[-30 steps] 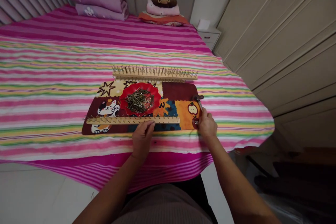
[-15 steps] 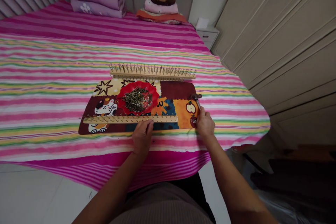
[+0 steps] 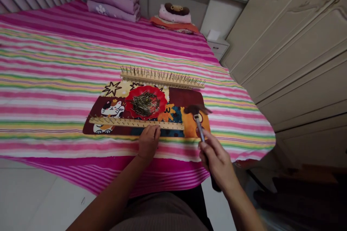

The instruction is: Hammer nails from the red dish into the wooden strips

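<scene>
My right hand [image 3: 217, 160] is closed around the handle of a small hammer [image 3: 199, 121], lifted above the right end of a colourful patchwork mat [image 3: 187, 97]. My left hand [image 3: 148, 141] rests at the near wooden strip [image 3: 135, 122], fingers pinched together at its edge near the middle. That strip carries a row of nails along its left part. A second wooden strip [image 3: 162, 77], full of upright nails, lies at the mat's far side. Between them sits a red plate [image 3: 129, 98] heaped with loose nails [image 3: 145, 103].
Everything lies on a bed with a pink striped cover [image 3: 54, 65]. Folded purple bedding [image 3: 111, 0] and a plush toy on folded cloth [image 3: 175, 12] are at the headboard. A white bedside cabinet [image 3: 218, 45] and beige wardrobe doors [image 3: 298, 43] stand to the right.
My right hand has picked the hammer up off the mat and drawn it back toward me. My left hand has stayed at the near strip.
</scene>
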Demonstrator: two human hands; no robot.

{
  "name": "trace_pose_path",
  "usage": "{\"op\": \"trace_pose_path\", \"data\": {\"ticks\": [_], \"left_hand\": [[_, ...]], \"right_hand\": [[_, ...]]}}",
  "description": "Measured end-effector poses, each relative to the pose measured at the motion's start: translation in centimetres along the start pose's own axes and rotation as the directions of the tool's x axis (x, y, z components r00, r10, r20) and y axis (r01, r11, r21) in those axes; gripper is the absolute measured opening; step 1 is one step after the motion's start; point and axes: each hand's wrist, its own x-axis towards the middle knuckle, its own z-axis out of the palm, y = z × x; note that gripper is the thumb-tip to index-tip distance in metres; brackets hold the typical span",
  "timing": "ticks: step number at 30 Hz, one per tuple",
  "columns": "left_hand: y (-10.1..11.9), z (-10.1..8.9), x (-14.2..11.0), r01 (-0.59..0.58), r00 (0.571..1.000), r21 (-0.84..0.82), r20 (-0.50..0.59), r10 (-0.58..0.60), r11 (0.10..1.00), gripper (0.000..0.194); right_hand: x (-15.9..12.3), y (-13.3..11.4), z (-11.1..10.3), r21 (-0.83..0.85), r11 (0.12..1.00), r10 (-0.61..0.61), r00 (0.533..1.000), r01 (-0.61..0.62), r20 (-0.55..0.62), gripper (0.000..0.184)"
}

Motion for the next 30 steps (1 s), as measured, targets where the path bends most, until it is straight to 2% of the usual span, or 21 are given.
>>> {"op": "trace_pose_path", "data": {"ticks": [2, 4, 10, 15, 18, 22, 24, 26, 28, 30], "left_hand": [[-0.1, 0.0, 0.0, -0.011, 1.0, 0.002, 0.0, 0.011, 1.0, 0.017], [-0.1, 0.0, 0.0, -0.029, 1.0, -0.003, 0.0, 0.029, 1.0, 0.017], [0.0, -0.1, 0.0, -0.067, 0.998, 0.005, -0.023, 0.067, 0.998, 0.014], [0.1, -0.1, 0.1, -0.097, 0.994, 0.012, -0.047, 0.097, 0.995, 0.012], [0.0, 0.0, 0.0, -0.076, 0.997, 0.029, -0.024, 0.076, 0.997, 0.014], [0.0, 0.0, 0.0, -0.085, 0.996, 0.052, -0.01, 0.086, 0.995, 0.016], [0.1, -0.1, 0.1, -0.091, 0.995, 0.042, -0.031, 0.092, 0.995, 0.015], [0.1, -0.1, 0.2, -0.091, 0.995, 0.051, -0.044, 0.093, 0.995, 0.016], [0.2, -0.2, 0.3, -0.091, 0.995, 0.062, -0.036, 0.093, 0.994, 0.016], [0.3, -0.4, 0.3, -0.098, 0.995, 0.049, -0.019, 0.099, 0.994, 0.016]], "right_hand": [[-1.7, -1.5, 1.3, 0.034, 0.996, 0.078, 0.981, -0.085, 0.177, 0.05], [-2.1, -1.9, 2.6, 0.032, 0.994, 0.089, 0.964, -0.1, 0.251, 0.048], [-1.0, -0.7, 4.3, -0.053, 0.998, 0.052, 0.962, -0.04, 0.267, 0.047], [-1.7, -1.8, 4.1, -0.169, 0.972, -0.126, 0.968, 0.164, 0.216, 0.047], [-1.5, -2.2, 4.1, -0.228, 0.933, -0.225, 0.944, 0.28, 0.24, 0.046], [-1.0, -2.2, 4.1, -0.276, 0.9, -0.246, 0.916, 0.337, 0.316, 0.044], [-0.6, -1.9, 3.8, -0.321, 0.881, -0.279, 0.929, 0.349, 0.245, 0.044], [0.4, -1.2, 3.1, -0.394, 0.843, -0.348, 0.93, 0.366, 0.121, 0.044], [2.6, 0.2, 2.1, -0.492, 0.795, -0.406, 0.914, 0.355, 0.003, 0.043], [5.4, 1.9, 0.9, -0.576, 0.767, -0.388, 0.919, 0.284, -0.064, 0.044]]}}
